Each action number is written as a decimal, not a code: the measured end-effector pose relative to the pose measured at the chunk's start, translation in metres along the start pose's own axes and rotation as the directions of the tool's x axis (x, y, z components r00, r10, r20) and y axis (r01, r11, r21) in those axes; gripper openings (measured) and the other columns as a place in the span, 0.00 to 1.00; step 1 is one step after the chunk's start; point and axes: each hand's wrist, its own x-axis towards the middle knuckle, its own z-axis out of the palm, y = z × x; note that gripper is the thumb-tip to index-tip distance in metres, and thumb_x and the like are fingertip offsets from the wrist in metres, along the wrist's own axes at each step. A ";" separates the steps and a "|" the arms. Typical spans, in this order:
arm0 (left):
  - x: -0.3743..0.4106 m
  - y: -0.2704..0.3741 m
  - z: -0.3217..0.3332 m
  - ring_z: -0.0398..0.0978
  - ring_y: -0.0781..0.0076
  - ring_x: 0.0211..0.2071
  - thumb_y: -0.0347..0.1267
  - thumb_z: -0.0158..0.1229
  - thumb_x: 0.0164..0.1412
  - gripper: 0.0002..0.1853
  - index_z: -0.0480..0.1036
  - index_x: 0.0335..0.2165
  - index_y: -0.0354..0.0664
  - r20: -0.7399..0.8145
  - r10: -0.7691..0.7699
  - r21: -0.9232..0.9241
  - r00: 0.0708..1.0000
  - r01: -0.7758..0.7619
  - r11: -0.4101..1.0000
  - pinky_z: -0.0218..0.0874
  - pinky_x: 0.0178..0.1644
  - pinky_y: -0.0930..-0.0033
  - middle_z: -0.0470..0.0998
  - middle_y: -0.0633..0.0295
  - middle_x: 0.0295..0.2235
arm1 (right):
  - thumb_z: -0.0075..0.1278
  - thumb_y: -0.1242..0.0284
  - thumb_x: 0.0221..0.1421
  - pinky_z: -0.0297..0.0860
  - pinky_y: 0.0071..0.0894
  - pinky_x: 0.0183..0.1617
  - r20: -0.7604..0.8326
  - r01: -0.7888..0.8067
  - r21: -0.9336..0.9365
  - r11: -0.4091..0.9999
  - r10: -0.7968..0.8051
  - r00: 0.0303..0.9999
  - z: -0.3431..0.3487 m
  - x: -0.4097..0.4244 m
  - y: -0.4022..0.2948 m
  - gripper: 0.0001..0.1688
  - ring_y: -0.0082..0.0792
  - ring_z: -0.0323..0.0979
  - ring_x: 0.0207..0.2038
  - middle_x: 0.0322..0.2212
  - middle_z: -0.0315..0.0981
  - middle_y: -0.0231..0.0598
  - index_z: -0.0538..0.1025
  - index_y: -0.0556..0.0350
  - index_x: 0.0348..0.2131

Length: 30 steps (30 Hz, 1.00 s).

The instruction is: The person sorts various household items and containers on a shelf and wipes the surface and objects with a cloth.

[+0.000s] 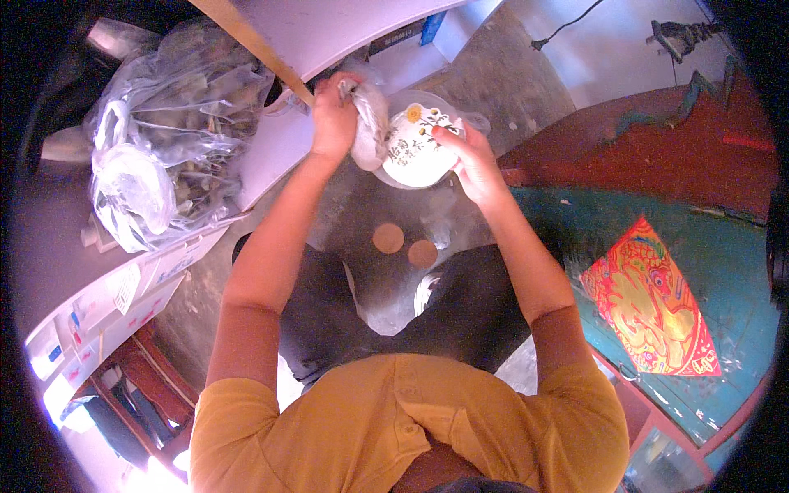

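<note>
My right hand (471, 154) holds the right edge of a white round lid or label (419, 154) printed with yellow flowers and dark writing, its thumb on the top face. Clear plastic film or a clear rim shows around that round thing. My left hand (336, 114) is closed on a bunched, translucent plastic bag (370, 129), which hangs against the left side of the round thing. What the bag holds cannot be told. Both hands are raised in front of me, over the floor beyond my knees.
A large clear plastic bag (203, 123) with brownish contents lies at the left. A teal and red wooden surface (542, 228) at the right bears a red and gold printed sheet (653, 302). Two round brown discs (388, 238) show between my knees. A black plug on a cord (538, 44) is at the upper right.
</note>
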 end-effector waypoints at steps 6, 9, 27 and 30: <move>-0.009 0.057 -0.028 0.74 0.69 0.29 0.36 0.50 0.55 0.12 0.76 0.29 0.38 0.466 -0.456 -0.165 0.758 0.581 0.797 0.64 0.36 0.65 0.76 0.60 0.28 | 0.48 0.66 0.56 0.66 0.38 0.52 -0.089 0.029 0.426 0.904 0.010 0.996 -0.017 0.003 -0.023 0.19 0.36 0.70 0.45 0.42 0.72 0.39 0.69 0.58 0.45; -0.026 0.076 -0.025 0.71 0.68 0.42 0.59 0.40 0.59 0.35 0.73 0.42 0.38 0.847 -0.413 -0.279 0.333 0.942 0.187 0.59 0.51 0.68 0.75 0.56 0.39 | 0.45 0.66 0.57 0.65 0.39 0.52 -0.025 -0.036 0.520 0.853 0.058 0.998 -0.012 0.004 -0.028 0.19 0.38 0.70 0.46 0.43 0.71 0.41 0.69 0.59 0.44; -0.049 0.088 -0.002 0.62 0.63 0.53 0.49 0.61 0.51 0.38 0.57 0.54 0.44 0.724 -0.168 -0.346 0.669 0.563 0.751 0.54 0.56 0.60 0.67 0.51 0.50 | 0.42 0.38 0.51 0.59 0.62 0.55 0.140 -0.213 0.166 0.963 0.191 0.972 -0.023 0.014 0.004 0.48 0.42 0.56 0.57 0.57 0.52 0.37 0.48 0.42 0.61; -0.047 0.092 -0.005 0.58 0.54 0.57 0.54 0.65 0.44 0.53 0.46 0.60 0.47 0.758 -0.176 -0.379 0.628 0.643 0.666 0.50 0.59 0.57 0.59 0.43 0.55 | 0.41 0.37 0.50 0.61 0.63 0.52 0.271 -0.238 0.208 0.949 0.178 0.946 -0.014 0.010 0.001 0.51 0.45 0.55 0.58 0.57 0.51 0.41 0.47 0.44 0.61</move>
